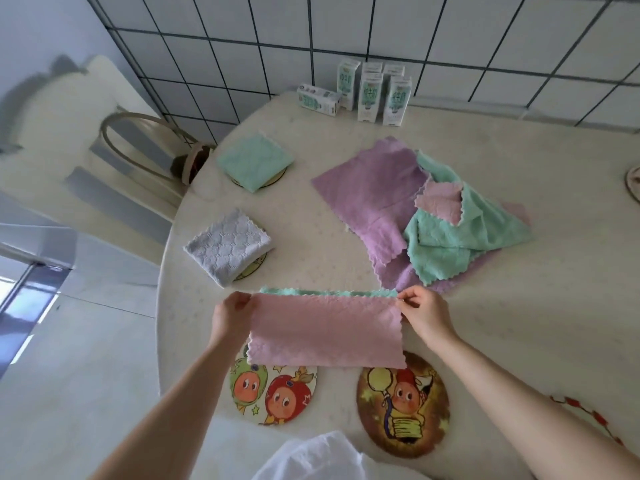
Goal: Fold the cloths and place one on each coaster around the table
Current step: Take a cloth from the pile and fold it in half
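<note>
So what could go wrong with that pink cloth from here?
The left hand and right hand hold the pink cloth only by its top corners, so a slip could undo the fold. Its lower edge overlaps the fruit coaster and the balloon coaster, and may nudge them.

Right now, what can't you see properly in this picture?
All in the head view:
Designs on the two far coasters: covered by the green cloth and the white cloth.
Words on the milk cartons: too small.
Round thing on the right: cut off by the frame edge.
How many cloths are in the pile: they overlap.
</note>
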Demonstrator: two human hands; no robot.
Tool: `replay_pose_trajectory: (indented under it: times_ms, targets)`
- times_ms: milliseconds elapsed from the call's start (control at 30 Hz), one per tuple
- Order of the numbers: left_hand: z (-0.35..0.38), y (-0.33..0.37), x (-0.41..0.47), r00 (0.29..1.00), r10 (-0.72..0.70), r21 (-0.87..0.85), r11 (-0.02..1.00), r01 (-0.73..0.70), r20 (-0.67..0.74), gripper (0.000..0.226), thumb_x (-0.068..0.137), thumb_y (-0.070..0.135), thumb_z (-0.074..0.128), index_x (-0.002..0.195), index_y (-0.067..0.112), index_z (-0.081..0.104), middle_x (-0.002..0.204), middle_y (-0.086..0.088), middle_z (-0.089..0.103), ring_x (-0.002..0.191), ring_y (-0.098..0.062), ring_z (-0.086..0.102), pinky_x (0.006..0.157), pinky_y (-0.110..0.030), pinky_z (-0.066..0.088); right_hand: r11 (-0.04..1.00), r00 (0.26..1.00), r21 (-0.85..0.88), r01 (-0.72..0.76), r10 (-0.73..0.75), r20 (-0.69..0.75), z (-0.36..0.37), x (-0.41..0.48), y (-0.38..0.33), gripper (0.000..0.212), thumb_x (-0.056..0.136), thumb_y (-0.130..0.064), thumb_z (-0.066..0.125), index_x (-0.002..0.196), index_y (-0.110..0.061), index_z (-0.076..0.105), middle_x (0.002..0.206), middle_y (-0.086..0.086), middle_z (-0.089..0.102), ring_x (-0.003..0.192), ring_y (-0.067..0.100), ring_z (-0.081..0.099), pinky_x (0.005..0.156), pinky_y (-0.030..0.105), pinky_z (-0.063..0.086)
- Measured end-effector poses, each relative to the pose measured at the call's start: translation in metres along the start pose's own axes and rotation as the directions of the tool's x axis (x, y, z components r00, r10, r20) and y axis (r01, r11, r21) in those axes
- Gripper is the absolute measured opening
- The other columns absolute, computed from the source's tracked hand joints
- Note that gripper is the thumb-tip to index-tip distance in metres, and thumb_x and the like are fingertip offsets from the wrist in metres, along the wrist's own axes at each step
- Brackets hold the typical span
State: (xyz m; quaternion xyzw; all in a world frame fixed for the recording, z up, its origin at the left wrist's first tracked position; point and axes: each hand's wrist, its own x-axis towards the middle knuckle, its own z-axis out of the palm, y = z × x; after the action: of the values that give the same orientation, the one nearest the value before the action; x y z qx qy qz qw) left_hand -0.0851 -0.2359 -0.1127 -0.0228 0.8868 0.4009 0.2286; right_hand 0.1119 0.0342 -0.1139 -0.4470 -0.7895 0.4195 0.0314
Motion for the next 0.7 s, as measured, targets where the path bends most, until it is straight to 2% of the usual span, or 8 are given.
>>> replay_pose_trajectory:
  times_ms: [67,233,467,567,700]
  targets:
    - [0.003,-0.001,0.007,1.0,-0.01,0.018,1.0,0.01,0.016,0.013,0.093,0.017,0.055,0.098,0.011,0.065,0.087,-0.008,0.067,0.075,-0.025,0.063,0.074,-0.042,0.057,0.999,1.0,-0.02,-0.028,0.028,0.001,0.002,0.007,0.001,0.008,0.077,-0.012,0.072,0.078,-0.017,0.066,0.076,-0.003,0.068,0.078,0.017,0.065,0.073,0.03,0.051]
    - [0.009,-0.001,0.018,0.999,0.006,0.11,0.994,-0.01,0.035,0.015,0.095,0.025,0.054,0.096,0.014,0.063,0.085,-0.006,0.067,0.067,-0.021,0.062,0.057,-0.026,0.048,0.996,0.997,-0.054,-0.077,0.077,0.001,0.005,0.018,0.0,0.008,0.078,-0.019,0.074,0.077,-0.016,0.066,0.075,-0.004,0.067,0.075,0.016,0.062,0.068,0.026,0.045]
    - [0.014,0.0,0.025,0.998,0.04,0.232,0.971,-0.048,0.038,0.016,0.094,0.027,0.054,0.087,0.016,0.063,0.079,-0.006,0.067,0.07,-0.021,0.064,0.064,-0.032,0.054,0.988,0.994,-0.105,-0.111,0.11,-0.016,0.005,0.021,-0.008,0.008,0.081,-0.018,0.07,0.077,-0.013,0.066,0.072,-0.003,0.064,0.071,0.014,0.058,0.065,0.022,0.037]
    - [0.015,0.003,0.027,0.998,0.059,0.277,0.958,-0.066,0.036,0.02,0.096,0.027,0.051,0.092,0.01,0.063,0.086,-0.008,0.067,0.071,-0.021,0.062,0.058,-0.027,0.048,0.987,0.994,-0.12,-0.11,0.108,-0.027,0.007,0.022,-0.008,0.009,0.082,-0.018,0.069,0.079,-0.01,0.067,0.071,-0.004,0.062,0.071,0.015,0.058,0.065,0.023,0.037]
    - [0.019,0.007,0.027,0.997,0.068,0.317,0.945,-0.078,0.043,0.022,0.098,0.026,0.047,0.101,0.009,0.06,0.086,-0.006,0.061,0.071,-0.024,0.062,0.062,-0.032,0.053,0.984,0.993,-0.139,-0.115,0.112,-0.027,0.008,0.024,-0.008,0.011,0.084,-0.017,0.067,0.082,-0.006,0.066,0.073,-0.001,0.063,0.072,0.017,0.056,0.067,0.025,0.039]
